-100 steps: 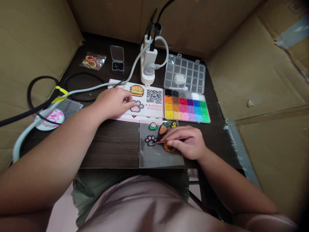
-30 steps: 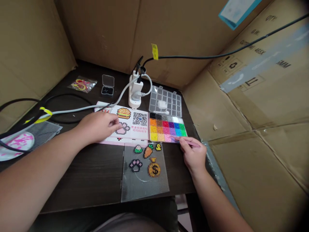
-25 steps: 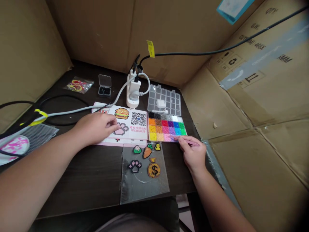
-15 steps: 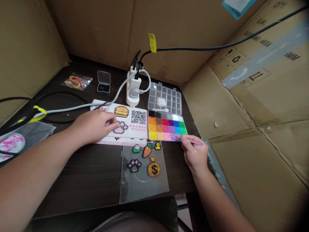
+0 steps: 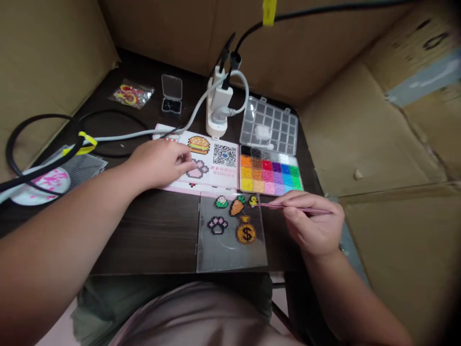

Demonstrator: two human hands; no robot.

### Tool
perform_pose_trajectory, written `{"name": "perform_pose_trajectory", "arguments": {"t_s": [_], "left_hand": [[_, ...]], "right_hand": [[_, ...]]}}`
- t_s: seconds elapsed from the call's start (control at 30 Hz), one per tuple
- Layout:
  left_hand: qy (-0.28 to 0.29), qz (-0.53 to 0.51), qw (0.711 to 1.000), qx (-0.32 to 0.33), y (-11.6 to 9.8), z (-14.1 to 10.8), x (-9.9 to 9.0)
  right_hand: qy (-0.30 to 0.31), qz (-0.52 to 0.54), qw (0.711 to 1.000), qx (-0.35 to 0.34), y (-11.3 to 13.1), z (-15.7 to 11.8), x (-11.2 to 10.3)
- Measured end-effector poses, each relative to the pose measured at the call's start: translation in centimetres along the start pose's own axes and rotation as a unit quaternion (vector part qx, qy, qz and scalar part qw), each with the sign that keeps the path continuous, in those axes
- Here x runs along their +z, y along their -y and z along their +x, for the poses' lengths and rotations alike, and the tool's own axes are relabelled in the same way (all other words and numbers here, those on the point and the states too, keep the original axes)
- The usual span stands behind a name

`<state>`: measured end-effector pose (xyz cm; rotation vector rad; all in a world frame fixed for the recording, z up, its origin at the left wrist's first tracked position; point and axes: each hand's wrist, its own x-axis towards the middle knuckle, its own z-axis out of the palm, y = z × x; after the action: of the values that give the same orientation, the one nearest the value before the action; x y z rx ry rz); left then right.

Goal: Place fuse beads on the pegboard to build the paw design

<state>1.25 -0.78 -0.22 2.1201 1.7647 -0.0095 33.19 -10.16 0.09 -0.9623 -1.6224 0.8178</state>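
Pink tweezers are pinched in my right hand. Their tips reach left over the clear pegboard, beside a small yellow bead duck; whether they carry a bead is too small to tell. Also on the pegboard are a bead carrot, a money bag, a black and pink paw and a green and white bead figure. My left hand rests on the pattern sheet, fingers loosely bent with a gap to the thumb, at the printed pink paw.
A bead box with many colours lies behind the pegboard, its clear lid folded back. A power strip with cables stands behind the sheet. At the back are a small black-bead case and a bag of rings. Cardboard walls surround the table.
My right hand has moved the tweezers from the bead box's front edge to the pegboard, near the duck. The left hand stays at the printed paw. The whole view has shifted.
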Motion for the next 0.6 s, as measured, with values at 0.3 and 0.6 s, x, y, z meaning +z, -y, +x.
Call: {"name": "perform_pose_trajectory", "arguments": {"t_s": [0.3, 0.6], "left_hand": [[0.005, -0.023, 1.0, -0.007, -0.5, -0.2, -0.3], [0.004, -0.026, 1.0, -0.013, -0.4, -0.1, -0.2]], "right_hand": [[0.2, 0.054, 0.978, -0.028, 0.3, 0.3, 4.1], [0.219, 0.027, 0.974, -0.041, -0.2, 0.0, 4.3]]}}
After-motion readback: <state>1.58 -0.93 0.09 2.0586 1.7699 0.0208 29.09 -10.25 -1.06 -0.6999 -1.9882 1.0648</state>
